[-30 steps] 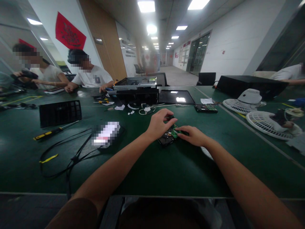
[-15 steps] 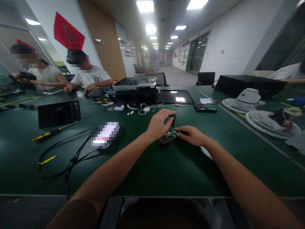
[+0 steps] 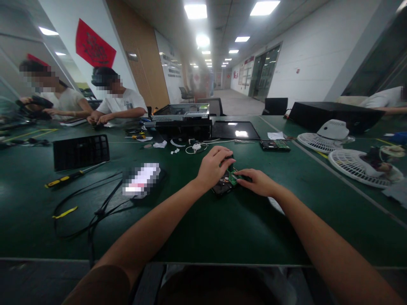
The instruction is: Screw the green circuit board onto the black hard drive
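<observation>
Head view: the black hard drive (image 3: 222,189) lies on the green table (image 3: 203,231), in front of the person and between both hands, with a green circuit board (image 3: 234,179) over its right part. The left hand (image 3: 213,167) pinches a dark tool (image 3: 231,167) between thumb and fingers, upright above the board; where its tip meets the work is too small to tell. The right hand (image 3: 255,181) has thumb and forefinger at the board's right side; whether they grip it or merely press on it, I cannot tell.

The drive should feel dense and stiff for its size, its smooth casing apt to slide on the table, so its long side edges look the best hold. The board is probably light, thin and fragile; its rim seems safer to touch than its components.

Counted: one drive under the hands and one similar drive (image 3: 275,145) farther off to the right; one board at the hands; one dark tool held, and one yellow-and-black screwdriver (image 3: 63,180) lying at left; one black panel (image 3: 81,153) just behind it; one open computer case (image 3: 181,112); one flat dark screen (image 3: 235,129); two white fan grilles (image 3: 359,168). Three other people are partly in view.
</observation>
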